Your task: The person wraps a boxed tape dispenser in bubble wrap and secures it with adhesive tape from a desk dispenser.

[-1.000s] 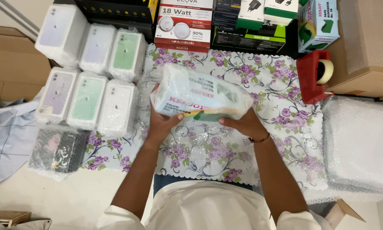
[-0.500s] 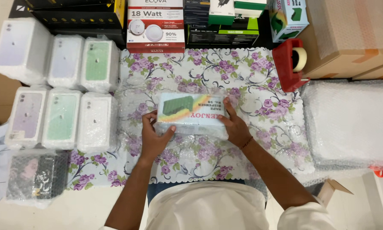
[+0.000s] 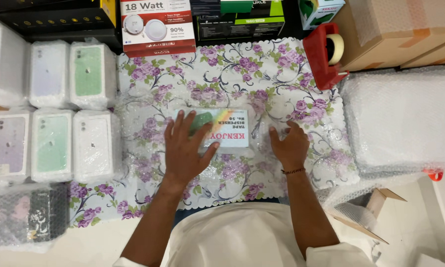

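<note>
While hands [image 3: 234, 146] flatten bubble-wrapped white box [image 3: 227, 129]

A floral cloth [image 3: 222, 64] covers the table. Left of it sit six bubble-wrapped phone boxes [image 3: 54, 111] in two rows (lilac, green and white), with a dark wrapped box [image 3: 29, 215] below them. Along the far edge stand black cartons [image 3: 49, 17], a red-and-white lamp box [image 3: 158, 24] and a green-and-black box [image 3: 239, 20]. A red tape dispenser [image 3: 324, 54] rests at the cloth's right corner, beside brown cartons [image 3: 405, 29]. A stack of bubble wrap [image 3: 405, 118] lies right.
</note>
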